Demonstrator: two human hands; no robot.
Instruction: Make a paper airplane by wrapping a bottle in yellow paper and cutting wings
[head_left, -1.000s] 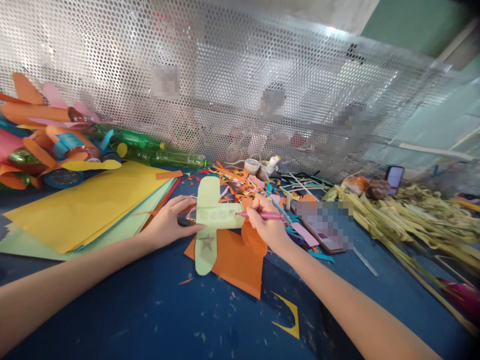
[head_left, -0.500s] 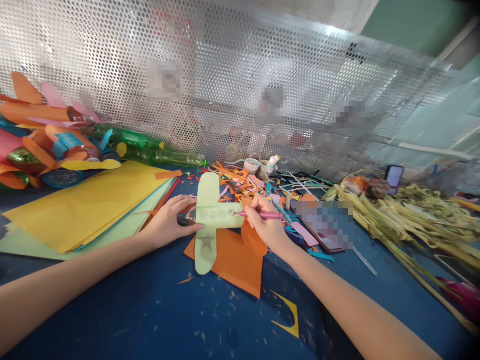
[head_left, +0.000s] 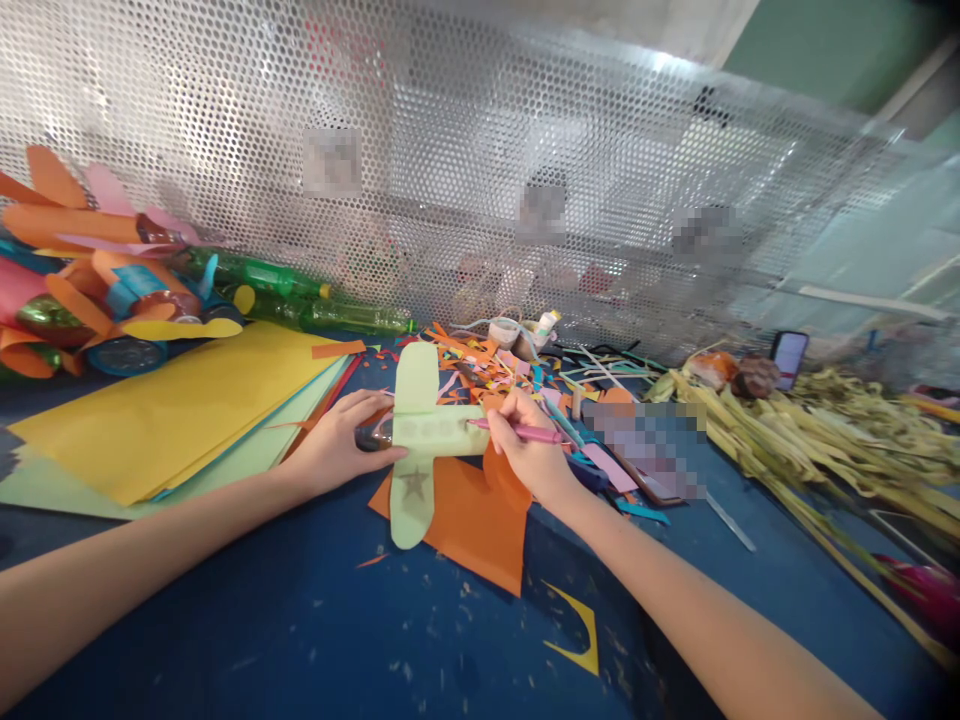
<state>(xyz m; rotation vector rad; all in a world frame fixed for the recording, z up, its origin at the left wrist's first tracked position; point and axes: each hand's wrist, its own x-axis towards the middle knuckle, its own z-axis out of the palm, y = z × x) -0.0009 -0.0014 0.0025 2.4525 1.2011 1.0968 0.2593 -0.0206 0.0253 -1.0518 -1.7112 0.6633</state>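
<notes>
A toy plane (head_left: 441,428), a bottle wrapped in pale green paper, lies crosswise in front of me. Its paper wings reach up and down, and a dark star is drawn on the lower wing. My left hand (head_left: 349,440) grips the dark, uncovered bottle end at the left. In my right hand (head_left: 525,440) a pink pen (head_left: 534,433) is pinched, its tip at the paper near the right end of the body. A row of faint round marks runs along the body. Under the plane lies an orange paper sheet (head_left: 480,530).
Left are stacked coloured papers (head_left: 180,410), green bottles (head_left: 300,300) and finished paper-and-bottle planes (head_left: 97,270). Paper scraps (head_left: 502,360) lie behind my hands. A phone (head_left: 637,460), dried leaf strips (head_left: 817,410) and a yellow offcut (head_left: 589,630) are on the right. Behind stands a perforated screen (head_left: 465,130).
The pen's rear end has dipped slightly and shifted a little left with my right hand. My left hand and the plane stay almost where they were.
</notes>
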